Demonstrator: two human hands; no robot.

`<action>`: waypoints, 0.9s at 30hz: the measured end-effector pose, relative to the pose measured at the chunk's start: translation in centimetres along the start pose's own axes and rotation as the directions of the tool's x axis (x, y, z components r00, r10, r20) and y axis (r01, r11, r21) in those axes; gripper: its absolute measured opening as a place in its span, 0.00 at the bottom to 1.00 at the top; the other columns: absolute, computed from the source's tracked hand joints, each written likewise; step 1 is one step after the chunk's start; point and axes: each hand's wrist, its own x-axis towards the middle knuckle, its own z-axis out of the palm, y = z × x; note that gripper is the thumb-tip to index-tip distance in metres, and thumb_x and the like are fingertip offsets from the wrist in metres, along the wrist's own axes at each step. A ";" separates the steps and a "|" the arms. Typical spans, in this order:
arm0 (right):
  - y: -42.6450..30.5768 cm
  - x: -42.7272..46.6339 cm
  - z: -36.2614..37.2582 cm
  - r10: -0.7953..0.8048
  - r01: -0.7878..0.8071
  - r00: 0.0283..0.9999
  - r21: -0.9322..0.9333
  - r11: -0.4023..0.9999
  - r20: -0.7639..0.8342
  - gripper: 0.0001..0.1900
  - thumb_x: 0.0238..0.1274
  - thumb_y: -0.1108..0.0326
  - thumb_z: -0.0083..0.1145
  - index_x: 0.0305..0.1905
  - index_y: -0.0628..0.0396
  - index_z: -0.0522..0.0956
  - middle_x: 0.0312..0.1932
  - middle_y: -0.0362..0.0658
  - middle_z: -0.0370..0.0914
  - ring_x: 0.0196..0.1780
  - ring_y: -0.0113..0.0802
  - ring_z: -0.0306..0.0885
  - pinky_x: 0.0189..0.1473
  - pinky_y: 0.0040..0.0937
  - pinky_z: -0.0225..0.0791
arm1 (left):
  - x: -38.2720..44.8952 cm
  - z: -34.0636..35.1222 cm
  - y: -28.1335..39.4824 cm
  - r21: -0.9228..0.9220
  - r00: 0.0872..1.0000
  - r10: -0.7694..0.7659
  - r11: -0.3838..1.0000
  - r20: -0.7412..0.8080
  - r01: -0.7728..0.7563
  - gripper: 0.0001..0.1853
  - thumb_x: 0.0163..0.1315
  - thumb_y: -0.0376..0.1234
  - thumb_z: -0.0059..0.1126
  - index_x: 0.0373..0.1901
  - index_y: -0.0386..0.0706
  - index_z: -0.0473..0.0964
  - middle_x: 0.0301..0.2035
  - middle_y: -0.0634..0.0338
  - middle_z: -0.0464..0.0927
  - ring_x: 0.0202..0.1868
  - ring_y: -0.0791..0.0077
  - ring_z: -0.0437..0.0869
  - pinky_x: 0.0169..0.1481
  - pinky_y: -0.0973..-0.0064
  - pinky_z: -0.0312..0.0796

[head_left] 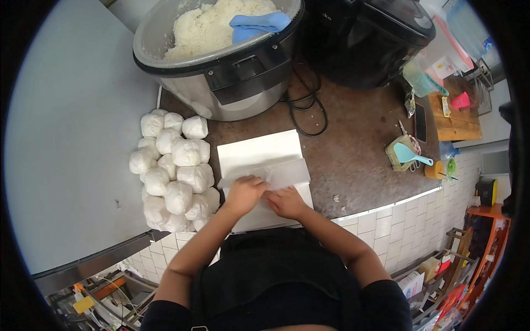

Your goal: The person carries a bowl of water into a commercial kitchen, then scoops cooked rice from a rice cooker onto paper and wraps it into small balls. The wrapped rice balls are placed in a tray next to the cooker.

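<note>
A stack of white paper sheets (260, 149) lies on the brown tabletop before me. Its top sheet (288, 174) is raised and folded across the middle, slightly blurred. My left hand (247, 193) grips this sheet from the left, fingers curled over it. From the right, my right hand (287, 202) has its fingers at the sheet's near edge, the fingertips almost meeting those of the left. What lies under the fingers is hidden. Left of the stack is a pile of several rounded, paper-wrapped bundles (179, 197).
Behind the paper stands a large rice cooker (248, 99) of cooked rice (203, 31), a blue cloth (258, 25) on its rim. A black cooker (364, 45) and looped cable (308, 105) are at right. A turquoise scoop (408, 154) rests on a small container near the right edge.
</note>
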 end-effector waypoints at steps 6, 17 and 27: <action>1.5 -0.4 -3.9 0.580 -0.366 0.674 0.475 0.800 -0.458 0.25 0.49 0.71 0.56 0.57 0.58 0.69 0.55 0.57 0.69 0.63 0.52 0.63 0.62 0.46 0.57 | -2.8 3.2 1.5 0.053 0.980 -0.017 0.998 -0.199 0.029 0.09 0.48 0.29 0.58 0.33 0.46 0.80 0.31 0.64 0.78 0.33 0.67 0.79 0.39 0.70 0.73; -0.1 -0.2 -2.8 -0.086 0.087 0.996 -0.164 0.983 0.011 0.23 0.46 0.66 0.63 0.51 0.50 0.74 0.51 0.43 0.73 0.55 0.42 0.70 0.59 0.44 0.62 | -6.7 3.7 -0.3 -0.203 0.949 -0.287 0.945 -0.133 0.258 0.22 0.44 0.33 0.70 0.42 0.41 0.72 0.45 0.50 0.72 0.48 0.54 0.76 0.52 0.61 0.71; 9.4 2.7 -5.0 0.119 -0.144 0.982 0.174 0.974 0.147 0.17 0.40 0.79 0.66 0.41 0.60 0.76 0.39 0.51 0.75 0.36 0.49 0.76 0.38 0.38 0.72 | -6.4 7.4 -5.1 -0.228 0.921 -0.390 0.896 0.004 0.380 0.13 0.56 0.32 0.55 0.43 0.40 0.74 0.26 0.47 0.78 0.32 0.51 0.82 0.38 0.57 0.73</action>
